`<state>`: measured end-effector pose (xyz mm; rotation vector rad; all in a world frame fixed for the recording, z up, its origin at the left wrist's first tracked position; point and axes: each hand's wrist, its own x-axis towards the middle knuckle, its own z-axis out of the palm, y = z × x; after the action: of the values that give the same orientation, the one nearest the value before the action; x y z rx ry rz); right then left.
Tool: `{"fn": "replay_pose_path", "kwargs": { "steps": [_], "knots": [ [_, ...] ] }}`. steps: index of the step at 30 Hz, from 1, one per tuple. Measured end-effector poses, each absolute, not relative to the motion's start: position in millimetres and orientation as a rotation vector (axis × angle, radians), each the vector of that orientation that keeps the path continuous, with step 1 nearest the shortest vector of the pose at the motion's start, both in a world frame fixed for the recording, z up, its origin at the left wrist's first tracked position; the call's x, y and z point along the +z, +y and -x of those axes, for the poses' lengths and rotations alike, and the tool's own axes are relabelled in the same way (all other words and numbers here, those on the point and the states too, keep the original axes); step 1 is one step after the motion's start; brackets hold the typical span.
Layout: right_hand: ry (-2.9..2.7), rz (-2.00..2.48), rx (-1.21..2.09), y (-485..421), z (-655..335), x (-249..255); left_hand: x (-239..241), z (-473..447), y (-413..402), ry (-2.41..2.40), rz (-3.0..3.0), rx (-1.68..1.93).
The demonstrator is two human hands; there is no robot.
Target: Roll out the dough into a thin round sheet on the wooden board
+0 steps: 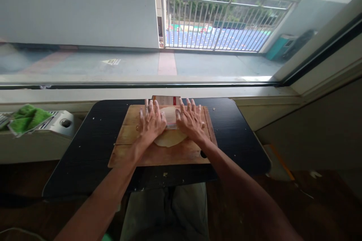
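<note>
A flat, round sheet of pale dough lies on a wooden cutting board. Across the dough runs a rolling pin, of which a short middle stretch shows between my hands. My left hand rests flat over its left part, fingers spread and pointing away from me. On its right part lies my right hand, palm down, with the fingers likewise apart. White flour coats the fingertips of both. My palms hide most of the pin; only small bits of its ends peek out beside them.
Under the board stands a black table dotted with small crumbs. Behind the board lies a flat item with a red label. A green cloth sits on a white radiator at left. A window ledge borders the table's far side.
</note>
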<state>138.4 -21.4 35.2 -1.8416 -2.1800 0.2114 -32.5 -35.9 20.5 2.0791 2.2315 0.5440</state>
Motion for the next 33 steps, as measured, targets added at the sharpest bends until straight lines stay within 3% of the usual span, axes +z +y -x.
{"fn": "replay_pose_path", "kwargs": {
  "steps": [7, 15, 23, 33],
  "knots": [
    [-2.231, 1.714, 0.082, -101, -150, 29, 15, 26, -110, 2.235, -2.119, 0.557],
    [-2.433, 1.433, 0.016, -123, -179, 24, 51, 84, -94, 2.031, -1.721, 0.936],
    [-2.275, 1.643, -0.132, -122, -225, 34, 54, 67, -89, 2.339, -1.599, 0.447],
    [-2.078, 1.737, -0.184, -160, -250, 34, 43, 40, -72, 2.353, -1.558, 0.450]
  ]
}}
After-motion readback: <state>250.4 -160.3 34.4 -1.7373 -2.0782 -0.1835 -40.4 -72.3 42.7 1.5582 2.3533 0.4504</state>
